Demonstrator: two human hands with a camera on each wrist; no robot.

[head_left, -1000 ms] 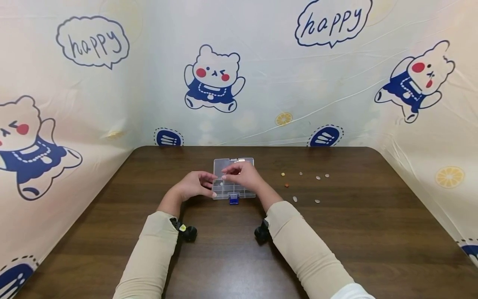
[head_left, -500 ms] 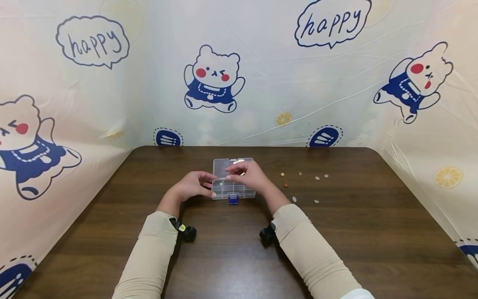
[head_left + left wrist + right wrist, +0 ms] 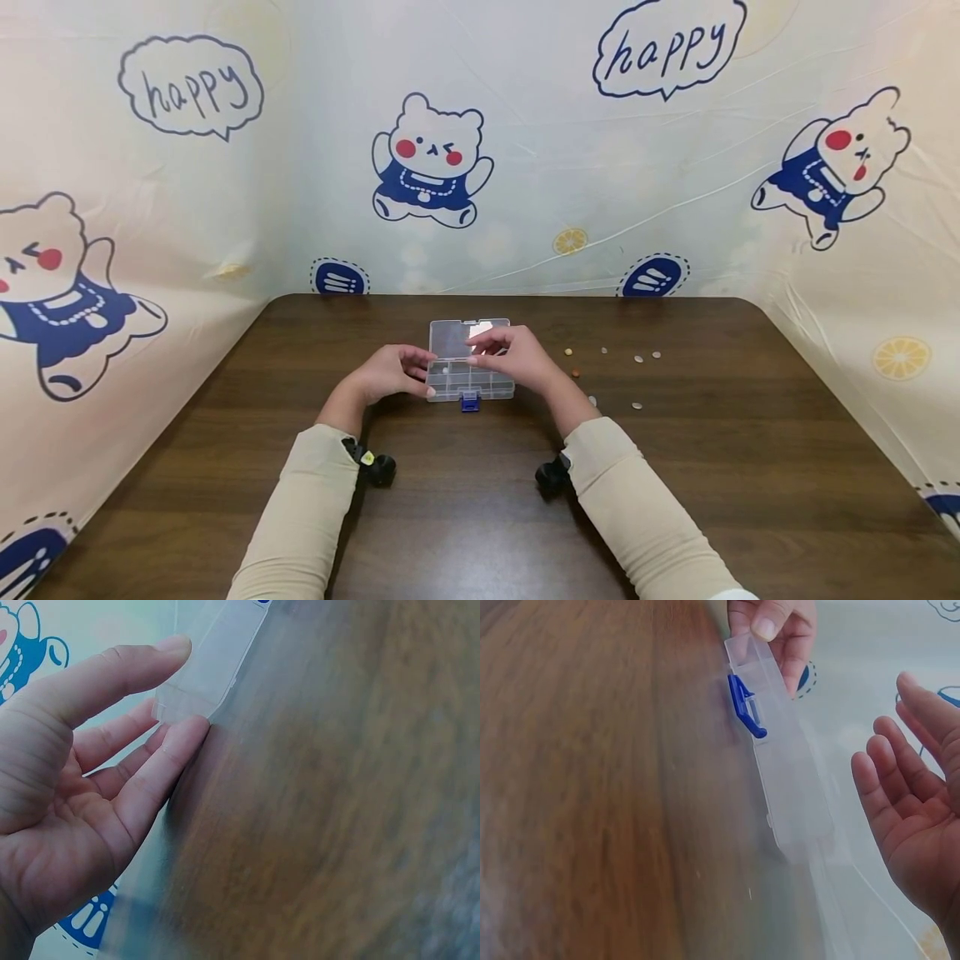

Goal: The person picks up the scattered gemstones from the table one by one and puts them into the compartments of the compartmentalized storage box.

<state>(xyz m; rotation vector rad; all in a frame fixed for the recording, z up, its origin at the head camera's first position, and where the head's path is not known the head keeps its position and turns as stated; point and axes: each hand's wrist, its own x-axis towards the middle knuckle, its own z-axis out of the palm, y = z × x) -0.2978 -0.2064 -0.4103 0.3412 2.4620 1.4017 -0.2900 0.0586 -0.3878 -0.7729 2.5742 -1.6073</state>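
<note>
A clear plastic compartment box (image 3: 491, 387) lies on the table with its lid (image 3: 447, 338) raised at the back. Its blue latch (image 3: 470, 403) hangs at the front. My left hand (image 3: 387, 372) holds the box's left end, thumb (image 3: 174, 649) over the top and fingertips (image 3: 196, 729) against the side. One small pale piece (image 3: 445, 370) sits in a back left compartment. Above the box's right half hovers my right hand (image 3: 516, 358). In the right wrist view its fingers (image 3: 866, 776) are loosely bent and apart from the box, with nothing visible between them.
To the right of the box several small pieces lie scattered: a yellow one (image 3: 568, 352), an orange one (image 3: 576, 373) and pale oval ones (image 3: 637, 406). A printed cloth (image 3: 525, 167) rises behind the brown wooden table (image 3: 465, 500).
My right hand has moved rightward over the box, from its left half towards its right side. The left hand and the box have stayed in place.
</note>
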